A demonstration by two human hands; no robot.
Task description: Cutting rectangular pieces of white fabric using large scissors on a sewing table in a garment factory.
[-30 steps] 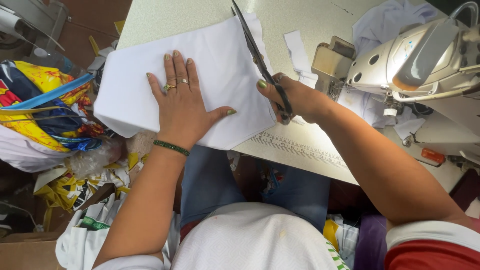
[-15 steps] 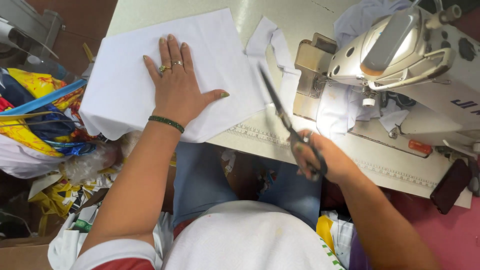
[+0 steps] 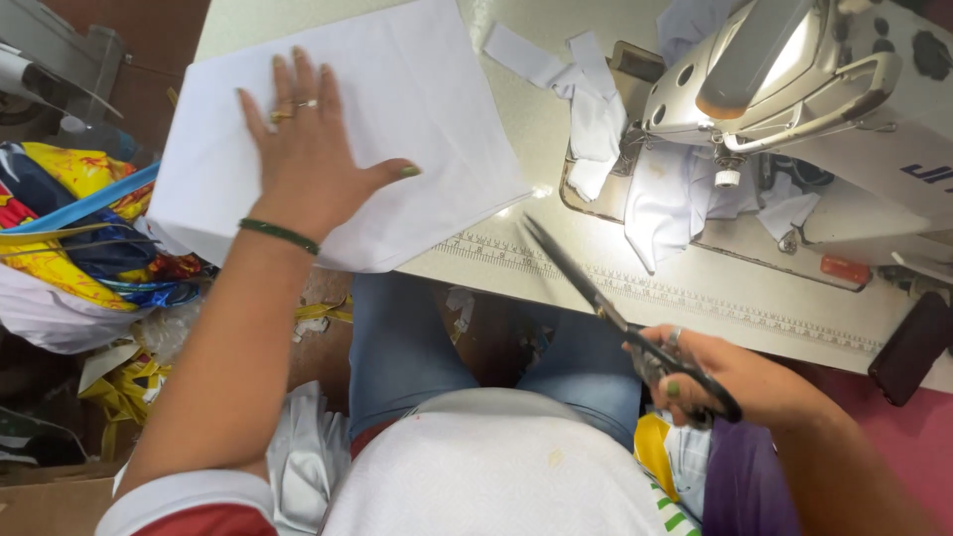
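My left hand [image 3: 313,164] lies flat, fingers spread, palm down on the folded white fabric [image 3: 397,109]. It grips nothing and only presses. The fabric sits at the near left corner of the bench [image 3: 556,149], its near edge overhanging toward my lap.

My right hand [image 3: 735,382] is closed through the handles of the black scissors [image 3: 620,318]. It hangs off the bench edge, above my thigh. The blades are together or nearly so, pointing up-left toward the fabric's corner, tips just short of it and over the printed ruler strip [image 3: 635,288].

Risks, as I judge them:
- The overhanging fabric could slide off if my palm lifts.
- Blade tips aimed toward my left thumb; a careless reach could nick it.
- White scraps [image 3: 586,99] lie beside the sewing machine [image 3: 794,89] and could snag under its presser foot.
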